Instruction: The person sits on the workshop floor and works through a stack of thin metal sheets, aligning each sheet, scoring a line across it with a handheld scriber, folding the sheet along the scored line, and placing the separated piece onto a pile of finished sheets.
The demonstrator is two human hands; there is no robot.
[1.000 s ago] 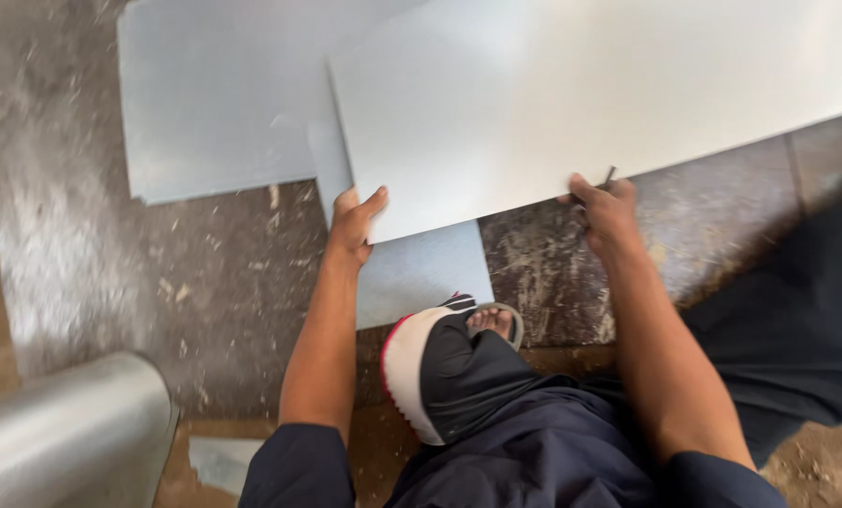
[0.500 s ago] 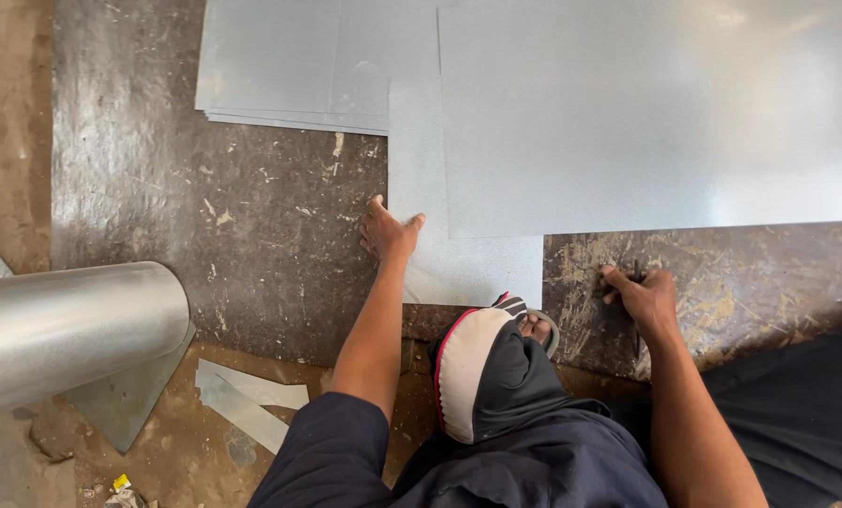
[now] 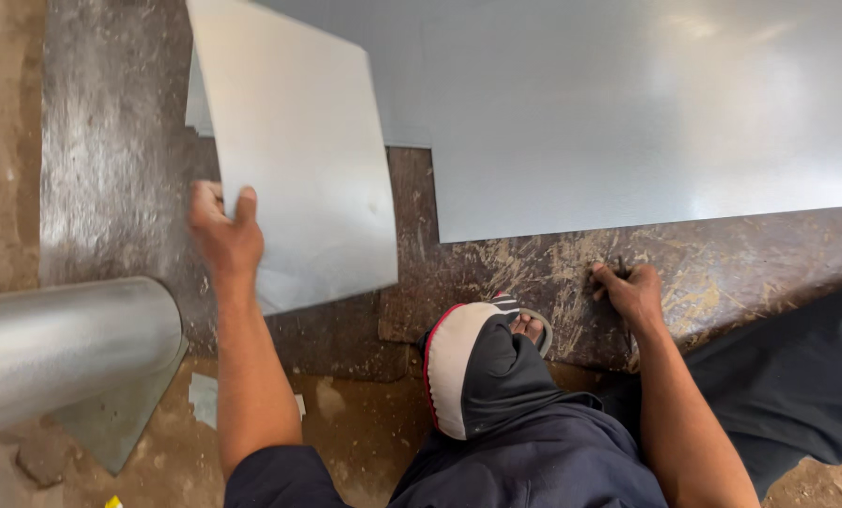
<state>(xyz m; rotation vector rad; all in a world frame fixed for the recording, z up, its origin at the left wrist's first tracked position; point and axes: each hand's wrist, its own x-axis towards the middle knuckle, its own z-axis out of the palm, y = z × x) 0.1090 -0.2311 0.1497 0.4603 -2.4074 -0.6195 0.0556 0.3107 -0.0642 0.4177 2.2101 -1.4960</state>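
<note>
My left hand grips the near left edge of a small rectangular metal sheet and holds it lifted and tilted above the dark work board. A large grey metal sheet lies flat on the board to the right. My right hand rests on the scratched board just below that big sheet's near edge, closed on a thin dark marking tool. My knee in dark trousers and a foot in a sandal sit between the two arms.
A shiny rolled metal duct lies at the left on the dirt floor. Small metal offcuts lie beside it. Another sheet's edge peeks out behind the lifted one.
My left hand has taken hold of the small sheet and lifted it leftwards off the board. My right hand has stayed on the board with the tool.
</note>
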